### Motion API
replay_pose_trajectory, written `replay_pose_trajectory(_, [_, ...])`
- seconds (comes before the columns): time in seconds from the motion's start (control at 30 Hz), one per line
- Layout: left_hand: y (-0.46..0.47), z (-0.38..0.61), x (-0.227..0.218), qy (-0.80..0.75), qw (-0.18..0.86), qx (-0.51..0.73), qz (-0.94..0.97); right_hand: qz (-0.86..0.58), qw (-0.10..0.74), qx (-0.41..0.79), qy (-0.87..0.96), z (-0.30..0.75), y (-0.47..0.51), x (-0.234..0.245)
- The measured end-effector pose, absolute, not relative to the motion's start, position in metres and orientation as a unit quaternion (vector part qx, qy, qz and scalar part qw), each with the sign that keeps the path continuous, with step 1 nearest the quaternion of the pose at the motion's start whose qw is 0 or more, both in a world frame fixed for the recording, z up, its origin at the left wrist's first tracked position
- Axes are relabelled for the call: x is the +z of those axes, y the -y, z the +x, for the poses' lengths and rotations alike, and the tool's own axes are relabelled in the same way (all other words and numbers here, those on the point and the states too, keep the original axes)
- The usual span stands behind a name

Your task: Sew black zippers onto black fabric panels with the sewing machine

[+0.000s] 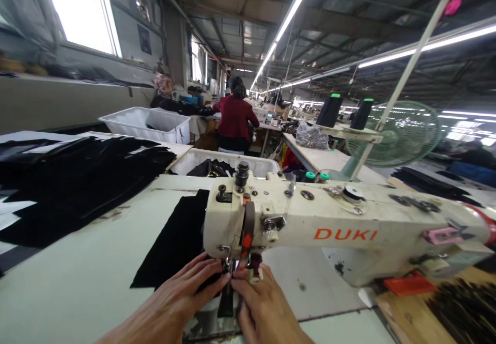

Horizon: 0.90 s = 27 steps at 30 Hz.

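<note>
Here, blk cloth under L fingers

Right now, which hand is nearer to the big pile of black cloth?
The left hand. It lies to the right of the pile, apart from it; the right hand sits farther right, beside the left one.

At lower centre, the left hand and the sewing machine hide part of the black cloth; the frame's left edge cuts off the blurred dark pile.
</note>
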<state>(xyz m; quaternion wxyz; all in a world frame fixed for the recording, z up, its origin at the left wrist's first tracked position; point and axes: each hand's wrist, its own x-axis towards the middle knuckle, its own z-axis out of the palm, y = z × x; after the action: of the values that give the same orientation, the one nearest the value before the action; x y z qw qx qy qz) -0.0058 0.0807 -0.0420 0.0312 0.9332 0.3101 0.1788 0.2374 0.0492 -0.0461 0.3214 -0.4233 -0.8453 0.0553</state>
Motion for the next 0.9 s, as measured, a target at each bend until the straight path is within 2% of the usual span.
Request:
replay_pose_trajectory(0.23, [-0.088,-0.009,-0.059,-0.281,-0.002,0.238,0.93,-0.433,0.301,0.061,0.847,0.238,-0.051,-0.051])
replay_pose_trajectory(0.37, [-0.082,-0.007,-0.049,-0.3,-0.005,0.208,0.931,-0.428,0.299,0.051,0.851,0.237,-0.049,-0.045])
replay_pose_trajectory(0.5, [-0.079,-0.002,-0.025,-0.294,0.081,0.177,0.936,-0.42,0.316,0.021,0.85,0.235,-0.046,-0.039])
replay_pose_trajectory(0.63, [-0.096,-0.003,-0.012,-0.3,0.148,0.199,0.921,-0.411,0.326,0.003,0.851,0.235,-0.046,-0.036])
replay_pose_trajectory(0.73, [-0.107,-0.005,-0.009,-0.36,0.117,0.194,0.905,-0.411,0.318,-0.02,0.854,0.24,-0.046,-0.035])
replay_pose_trajectory(0.9, [-0.072,-0.001,0.001,-0.436,0.051,0.125,0.89,-0.361,0.328,-0.168,0.857,0.232,-0.047,-0.04])
